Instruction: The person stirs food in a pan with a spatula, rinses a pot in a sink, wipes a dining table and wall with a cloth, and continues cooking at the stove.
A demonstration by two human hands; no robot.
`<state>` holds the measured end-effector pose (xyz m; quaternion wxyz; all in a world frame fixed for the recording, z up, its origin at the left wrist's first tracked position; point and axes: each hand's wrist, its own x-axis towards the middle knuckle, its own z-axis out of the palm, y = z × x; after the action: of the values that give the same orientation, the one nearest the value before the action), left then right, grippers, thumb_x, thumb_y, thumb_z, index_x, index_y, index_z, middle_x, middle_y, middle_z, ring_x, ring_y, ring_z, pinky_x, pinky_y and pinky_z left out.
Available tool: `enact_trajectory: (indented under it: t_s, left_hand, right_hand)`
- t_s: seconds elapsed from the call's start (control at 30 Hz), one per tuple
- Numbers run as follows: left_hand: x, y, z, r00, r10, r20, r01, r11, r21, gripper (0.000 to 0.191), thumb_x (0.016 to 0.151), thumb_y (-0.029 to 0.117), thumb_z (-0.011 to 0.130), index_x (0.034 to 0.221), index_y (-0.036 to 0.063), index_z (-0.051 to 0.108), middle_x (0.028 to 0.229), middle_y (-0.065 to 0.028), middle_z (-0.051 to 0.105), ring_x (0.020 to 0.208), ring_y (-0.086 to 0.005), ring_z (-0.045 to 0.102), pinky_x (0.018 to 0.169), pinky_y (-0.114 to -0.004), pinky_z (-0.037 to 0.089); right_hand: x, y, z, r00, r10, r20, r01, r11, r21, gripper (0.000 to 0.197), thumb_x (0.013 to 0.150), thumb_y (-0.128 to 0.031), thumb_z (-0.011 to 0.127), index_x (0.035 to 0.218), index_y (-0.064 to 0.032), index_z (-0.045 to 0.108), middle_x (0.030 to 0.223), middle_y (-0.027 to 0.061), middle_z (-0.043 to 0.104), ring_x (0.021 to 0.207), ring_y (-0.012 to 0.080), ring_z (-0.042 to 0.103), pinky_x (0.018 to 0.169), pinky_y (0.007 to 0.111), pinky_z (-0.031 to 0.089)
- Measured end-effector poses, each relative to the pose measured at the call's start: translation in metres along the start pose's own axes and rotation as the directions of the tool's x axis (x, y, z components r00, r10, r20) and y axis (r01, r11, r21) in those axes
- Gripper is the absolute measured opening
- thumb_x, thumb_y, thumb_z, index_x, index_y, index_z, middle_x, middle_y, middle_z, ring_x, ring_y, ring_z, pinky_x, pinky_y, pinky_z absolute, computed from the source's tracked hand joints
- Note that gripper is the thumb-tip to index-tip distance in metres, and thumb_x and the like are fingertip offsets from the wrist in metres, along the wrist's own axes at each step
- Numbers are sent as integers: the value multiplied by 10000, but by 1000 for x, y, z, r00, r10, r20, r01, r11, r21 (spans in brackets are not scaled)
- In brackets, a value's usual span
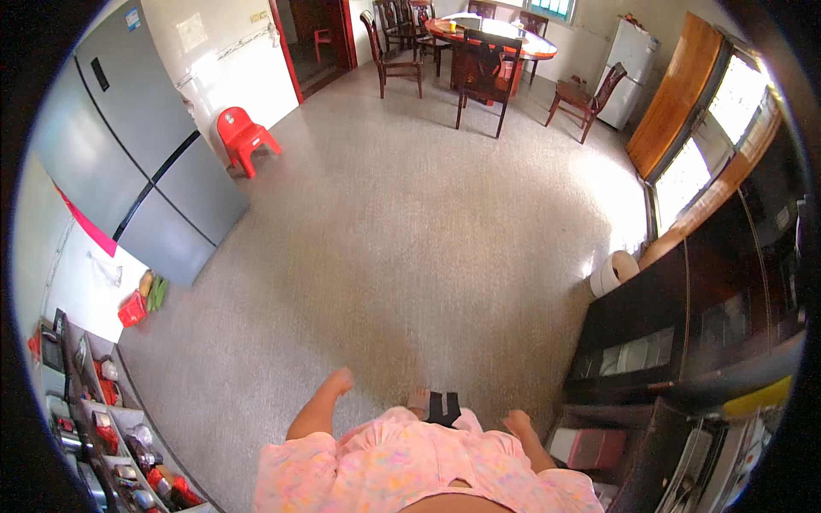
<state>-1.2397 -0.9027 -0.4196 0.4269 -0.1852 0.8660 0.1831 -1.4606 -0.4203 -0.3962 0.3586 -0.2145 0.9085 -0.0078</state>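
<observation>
My left hand [343, 380] hangs over the bare floor at lower centre, blurred, with nothing visible in it. At the end of a bent arm, my right hand [518, 422] is low on the other side, nearest to a dark shelf unit [641, 436]. No object shows in that hand either; its fingers look loosely curled. Between the hands are my pink patterned top [410, 455] and my feet, one of them in a black slipper [442, 407]. Speckled grey floor [397, 256] stretches ahead of me.
On the left stand a grey refrigerator [135, 141], a red plastic chair [244, 138] and shelves of kitchen goods [122, 436]. Wooden chairs [490, 77] surround a round table [539, 46] at the back. To the right are a white bin [614, 274] and a dark cabinet [628, 327].
</observation>
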Motion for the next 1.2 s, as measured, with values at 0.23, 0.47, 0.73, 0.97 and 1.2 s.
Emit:
enact_trajectory:
  t_s: [0.23,0.47,0.73,0.97,1.2]
  left_hand:
    - [65,112,-202,891,223,-394,-400,797,-453,350,734,172,530,1058,39,557,1028,-169,567,961,-299,540,815,-366,422]
    - [170,44,-248,898,325,-298,-404,876,-263,253,716,154,465,874,6,597,840,-200,595,767,-318,582,666,-420,441]
    - [123,-84,-299,816,-563,134,450,472,-758,234,763,184,463,659,32,608,588,-158,581,527,-204,583,462,-367,459]
    - [192,-148,-358,837,-275,472,547,421,-724,150,737,138,512,724,42,626,679,-166,599,571,-239,590,522,-369,478]
    - [352,-225,-611,964,-190,-187,163,975,-151,205,707,120,487,833,33,624,880,-170,599,766,-297,579,678,-399,452]
  right_hand:
    - [72,28,-5,964,23,265,51,962,-267,266,729,-266,556,715,-11,629,785,130,629,687,231,621,549,338,481]
    - [228,-14,-129,933,299,202,-315,948,49,255,701,-236,564,771,4,613,841,169,611,757,271,598,622,352,469]
    - [455,-150,-328,966,74,-248,12,945,326,271,682,-228,568,884,-53,618,890,176,604,849,332,578,704,384,467]
    - [562,-267,-415,984,-126,-128,152,964,218,264,681,-237,547,881,-80,617,920,146,606,876,326,565,726,399,459]
    - [695,-202,-355,969,-196,151,235,919,-316,311,710,-281,497,889,-61,623,946,145,602,870,308,582,726,408,464]
